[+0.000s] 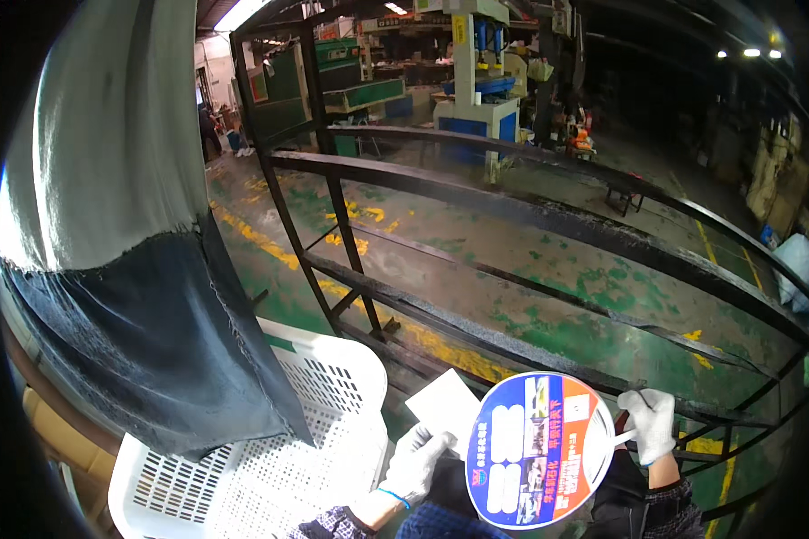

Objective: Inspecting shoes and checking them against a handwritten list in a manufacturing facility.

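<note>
Strong light glares along the left edge of the grey curtain (108,126), while the upper right sinks into gloom around small ceiling lamps (751,53). The white card (445,401) looks nearly washed out beside the brightly lit hand fan (541,449). Fisheye distortion bows the black metal rack (602,235), and the distant press (476,115) seems slightly soft.

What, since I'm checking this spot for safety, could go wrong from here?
The white card, pinched near one edge by the left hand, might slip loose. The round fan, held by its handle in the right hand, could knock the black rack just beyond. The dark cloth hanging over the white basket may catch on it.
</note>
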Action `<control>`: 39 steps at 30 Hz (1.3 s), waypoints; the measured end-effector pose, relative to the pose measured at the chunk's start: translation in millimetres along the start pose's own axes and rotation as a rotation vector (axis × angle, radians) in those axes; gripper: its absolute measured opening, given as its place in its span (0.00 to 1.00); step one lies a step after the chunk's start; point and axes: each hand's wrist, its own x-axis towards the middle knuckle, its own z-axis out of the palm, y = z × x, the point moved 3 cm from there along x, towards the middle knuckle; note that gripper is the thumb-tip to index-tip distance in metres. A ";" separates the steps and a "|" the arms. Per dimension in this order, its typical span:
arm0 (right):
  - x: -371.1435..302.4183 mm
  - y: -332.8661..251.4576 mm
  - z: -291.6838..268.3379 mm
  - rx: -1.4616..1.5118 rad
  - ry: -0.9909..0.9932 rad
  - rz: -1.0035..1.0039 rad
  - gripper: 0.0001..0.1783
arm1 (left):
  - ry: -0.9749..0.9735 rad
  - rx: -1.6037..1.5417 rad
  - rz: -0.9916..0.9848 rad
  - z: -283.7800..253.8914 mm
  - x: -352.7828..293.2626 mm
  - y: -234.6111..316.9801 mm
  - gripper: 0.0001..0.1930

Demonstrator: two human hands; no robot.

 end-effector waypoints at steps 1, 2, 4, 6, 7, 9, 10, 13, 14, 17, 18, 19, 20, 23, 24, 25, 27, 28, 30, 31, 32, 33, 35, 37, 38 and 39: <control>-2.6 -8.0 1.8 0.057 -0.081 -0.152 0.15 | -0.022 0.028 0.062 0.6 -1.7 1.4 0.06; -3.5 -11.7 6.7 0.472 -0.391 0.023 0.16 | -0.029 0.031 0.106 1.8 -1.1 2.8 0.08; -8.6 -26.4 5.9 0.746 -0.473 -0.200 0.19 | -0.036 0.073 0.139 4.6 -3.6 6.6 0.09; -5.8 -13.1 4.3 0.236 -0.214 0.212 0.17 | -0.036 0.263 0.189 8.4 -8.1 16.6 0.10; -6.4 -8.6 -7.0 -0.139 -0.114 0.418 0.16 | -0.008 0.430 0.256 9.6 -9.9 26.1 0.10; -0.5 -15.0 -1.6 0.008 -0.067 -0.041 0.15 | 0.055 0.784 0.357 12.9 -17.1 46.1 0.10; 1.1 -6.6 2.8 0.077 -0.032 0.022 0.16 | 0.064 0.878 0.538 15.9 -25.0 59.6 0.11; -0.9 8.6 3.4 0.361 -0.043 0.078 0.17 | 0.028 1.318 1.022 26.7 -35.0 92.3 0.21; -3.0 12.2 3.1 0.344 -0.047 0.093 0.17 | 0.013 1.357 1.004 28.6 -33.3 96.5 0.20; -3.2 12.0 0.5 0.174 -0.010 -0.016 0.16 | 0.070 1.428 1.132 29.0 -39.1 104.0 0.22; -4.4 7.8 -2.7 0.057 -0.017 -0.098 0.15 | 0.117 1.467 1.166 27.4 -40.0 104.3 0.23; -2.2 3.6 -0.3 -0.055 -0.069 -0.182 0.15 | 0.150 1.525 1.183 25.5 -41.6 103.3 0.25; -3.1 0.6 -4.6 -0.184 -0.027 -0.201 0.14 | 0.195 1.584 1.208 23.0 -42.3 102.4 0.26; -3.5 1.6 -9.7 0.185 -0.017 0.018 0.14 | 0.261 1.531 1.286 16.8 -41.4 100.5 0.26; -4.4 -2.8 -8.5 0.290 -0.038 -0.131 0.16 | 0.256 1.546 1.228 14.8 -40.0 99.5 0.25; -6.8 -0.5 -4.6 0.623 -0.171 -0.019 0.16 | 0.250 1.532 1.247 14.6 -39.2 99.3 0.24; -9.8 -0.4 3.7 0.844 -0.377 0.005 0.16 | 0.233 1.520 1.270 15.3 -39.0 99.9 0.24; -8.9 1.9 4.6 0.690 -0.347 0.015 0.16 | 0.257 1.518 1.291 16.3 -40.4 99.9 0.18; -4.2 5.5 1.2 0.124 -0.116 -0.039 0.15 | 0.243 1.537 1.252 16.1 -41.2 101.7 0.17; -2.5 3.4 1.6 -0.067 -0.058 -0.144 0.16 | 0.225 1.536 1.233 15.8 -41.4 102.4 0.17; -2.5 5.0 -0.5 -0.091 0.006 -0.080 0.14 | 0.245 1.548 1.243 15.5 -41.2 102.9 0.17; -0.9 6.5 -0.8 0.065 0.028 -0.012 0.13 | 0.262 1.536 1.261 14.9 -40.9 103.1 0.16; -2.4 0.7 3.1 0.556 -0.103 -0.082 0.11 | 0.277 1.519 1.281 13.8 -39.3 101.5 0.16; -9.9 -16.0 13.5 1.133 -0.676 -0.217 0.10 | 0.274 1.507 1.293 12.2 -37.9 98.8 0.16; -9.4 -8.5 13.6 0.620 -0.385 -0.048 0.12 | 0.268 1.483 1.313 12.2 -36.3 97.0 0.16; -6.9 -6.9 10.5 0.290 -0.186 0.016 0.14 | 0.268 1.469 1.285 10.5 -35.9 96.2 0.16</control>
